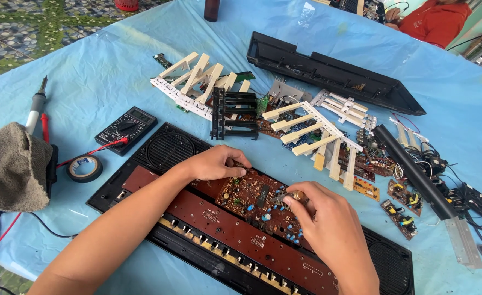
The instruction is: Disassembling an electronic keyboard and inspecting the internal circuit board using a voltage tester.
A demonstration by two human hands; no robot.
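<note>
A blue cloth (115, 71) covers the whole work surface under both hands. On it, directly beneath the hands, lies the opened black keyboard case (175, 147), with round speaker grilles out past each hand, one beyond the left wrist and one below the right forearm. Inside the case sits the long brown circuit board (241, 232), running from under the left hand down past the right; its crowded middle part with blue capacitors lies between the two hands. Well beyond the fingertips, at the far side of the cloth, rests a long black housing panel (333, 74). Nearer, just past the left hand, are strips of cream piano keys (197, 76), a block of black keys (235, 114), and more cream keys (317, 134) above the right hand. To the right of the right hand lie small loose circuit boards (402, 210) and a black tube (410, 166). Far to the left of the left arm are a grey cloth (11, 166), a roll of black tape (84, 167), a black multimeter (126, 128) and a soldering iron (36, 106). The left hand (216, 163) rests curled on the board's upper edge, pressing it down; whether it pinches anything I cannot tell. The right hand (323, 216) has its fingers closed narrowly round a small brown-handled tool (296, 195), whose tip touches the board just left of the grip.
</note>
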